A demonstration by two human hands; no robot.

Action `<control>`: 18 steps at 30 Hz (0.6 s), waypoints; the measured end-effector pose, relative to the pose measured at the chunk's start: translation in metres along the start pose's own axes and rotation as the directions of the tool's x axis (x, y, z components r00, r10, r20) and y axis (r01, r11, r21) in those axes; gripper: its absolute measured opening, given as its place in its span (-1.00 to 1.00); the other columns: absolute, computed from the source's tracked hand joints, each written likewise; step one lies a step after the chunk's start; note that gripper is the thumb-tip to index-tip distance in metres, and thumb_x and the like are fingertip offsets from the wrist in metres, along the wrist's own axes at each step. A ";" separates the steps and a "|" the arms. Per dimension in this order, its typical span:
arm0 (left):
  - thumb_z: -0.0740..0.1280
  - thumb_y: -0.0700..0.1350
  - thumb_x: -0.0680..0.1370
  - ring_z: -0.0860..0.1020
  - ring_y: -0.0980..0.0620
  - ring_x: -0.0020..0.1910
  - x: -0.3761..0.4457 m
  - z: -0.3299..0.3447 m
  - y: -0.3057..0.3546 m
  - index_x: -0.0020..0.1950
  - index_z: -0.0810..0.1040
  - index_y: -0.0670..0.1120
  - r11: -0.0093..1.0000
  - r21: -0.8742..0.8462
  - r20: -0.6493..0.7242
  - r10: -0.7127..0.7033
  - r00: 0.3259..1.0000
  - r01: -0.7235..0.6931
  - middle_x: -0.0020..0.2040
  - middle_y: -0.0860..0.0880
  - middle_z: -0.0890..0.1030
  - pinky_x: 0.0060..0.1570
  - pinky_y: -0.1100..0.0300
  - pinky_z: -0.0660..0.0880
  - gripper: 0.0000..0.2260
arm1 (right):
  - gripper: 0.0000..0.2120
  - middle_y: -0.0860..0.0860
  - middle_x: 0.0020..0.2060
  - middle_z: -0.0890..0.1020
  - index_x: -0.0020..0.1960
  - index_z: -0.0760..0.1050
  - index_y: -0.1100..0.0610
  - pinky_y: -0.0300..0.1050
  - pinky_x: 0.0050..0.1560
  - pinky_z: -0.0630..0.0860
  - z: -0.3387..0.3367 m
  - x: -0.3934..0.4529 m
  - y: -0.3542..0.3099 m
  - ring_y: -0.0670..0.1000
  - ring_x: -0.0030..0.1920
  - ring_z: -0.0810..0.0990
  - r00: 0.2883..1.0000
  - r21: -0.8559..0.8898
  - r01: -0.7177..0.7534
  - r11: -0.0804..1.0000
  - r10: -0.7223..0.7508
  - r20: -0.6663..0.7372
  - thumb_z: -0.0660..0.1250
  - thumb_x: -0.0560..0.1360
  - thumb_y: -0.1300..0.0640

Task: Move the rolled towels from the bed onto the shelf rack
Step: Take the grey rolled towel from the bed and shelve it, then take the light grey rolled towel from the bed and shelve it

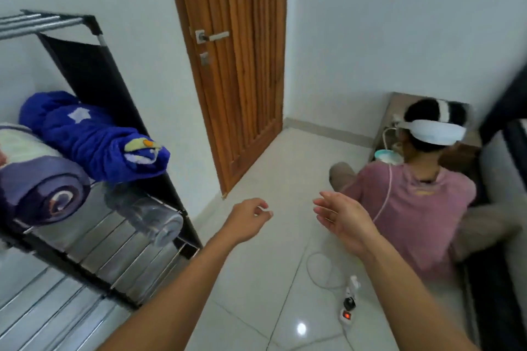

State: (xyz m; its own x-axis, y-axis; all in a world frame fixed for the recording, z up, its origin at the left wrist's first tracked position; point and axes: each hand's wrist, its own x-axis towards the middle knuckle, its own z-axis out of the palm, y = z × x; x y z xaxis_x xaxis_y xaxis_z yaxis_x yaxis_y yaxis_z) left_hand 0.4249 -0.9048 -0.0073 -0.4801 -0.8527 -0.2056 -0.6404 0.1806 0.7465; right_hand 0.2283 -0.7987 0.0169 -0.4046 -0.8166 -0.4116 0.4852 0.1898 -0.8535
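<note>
**Fingers loose and empty, towels on the rack**

Fingers [322, 215] of the right hand [342, 219] are spread, palm turned inward, holding nothing at all. Over on the other side the left hand [248, 221] hangs in mid-air with its fingers curled loosely, thumb near the fingertips, and nothing pinched between them. Both forearms reach out over the pale tiled floor [256, 279].

The room: white walls, a closed wooden door [236, 65] with a metal lever handle straight ahead. A second person [413, 202] in a pink top sits on the floor at right, back to the camera, a white headband device on the head. A white power strip [349, 305] with a lit red switch lies on the tiles near the right forearm, its cord looping away.

Now the towels. The shelf rack [94, 234] of metal bars and dark fabric sides stands at left. On its middle tier lie a blue rolled towel [94, 137] and, beside it, a purple rolled towel [42, 188], both well to the left of the left hand and untouched. A clear plastic bottle [148, 214] lies on its side on the same tier, nearest the left hand.
</note>
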 end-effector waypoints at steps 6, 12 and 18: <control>0.34 -0.04 0.54 0.62 -0.08 0.00 -0.039 0.090 0.069 0.13 0.60 -0.12 0.971 -0.036 0.308 0.235 0.922 -0.235 -0.01 -0.13 0.65 -0.03 0.21 0.43 -0.77 | -0.92 0.06 -0.24 0.63 -0.06 0.53 0.13 -0.15 -0.17 0.50 -0.107 -0.129 0.024 -0.04 -0.32 0.59 0.929 0.091 0.125 0.988 -0.084 -0.361 0.26 0.58 0.20; 0.39 0.00 0.43 0.59 -0.06 -0.14 -0.113 0.205 0.131 -0.04 0.62 -0.11 0.902 -0.092 0.597 0.389 0.702 -0.421 -0.17 -0.09 0.62 0.06 0.00 0.55 -0.79 | -0.91 0.09 -0.21 0.58 -0.03 0.49 0.18 -0.16 -0.15 0.49 -0.209 -0.275 0.044 0.00 -0.24 0.54 0.688 0.211 0.296 0.932 -0.054 -0.724 0.22 0.60 0.21; 0.37 -0.08 0.53 0.53 -0.01 -0.19 -0.201 0.318 0.208 0.00 0.61 -0.14 0.764 -0.114 0.803 0.447 0.394 -0.635 -0.21 -0.09 0.58 -0.07 0.14 0.47 -0.85 | -0.91 0.07 -0.21 0.58 -0.05 0.49 0.16 -0.19 -0.18 0.48 -0.287 -0.385 0.070 -0.02 -0.27 0.54 0.459 0.269 0.483 0.834 0.021 -0.888 0.23 0.60 0.21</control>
State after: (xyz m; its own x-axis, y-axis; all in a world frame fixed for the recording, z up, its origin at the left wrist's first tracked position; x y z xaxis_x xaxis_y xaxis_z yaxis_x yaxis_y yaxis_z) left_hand 0.1973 -0.5404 -0.0114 -0.9568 0.1381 -0.2559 -0.1168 0.6235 0.7731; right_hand 0.1960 -0.3147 0.0244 -0.8640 0.1136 -0.4906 0.4177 -0.3824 -0.8242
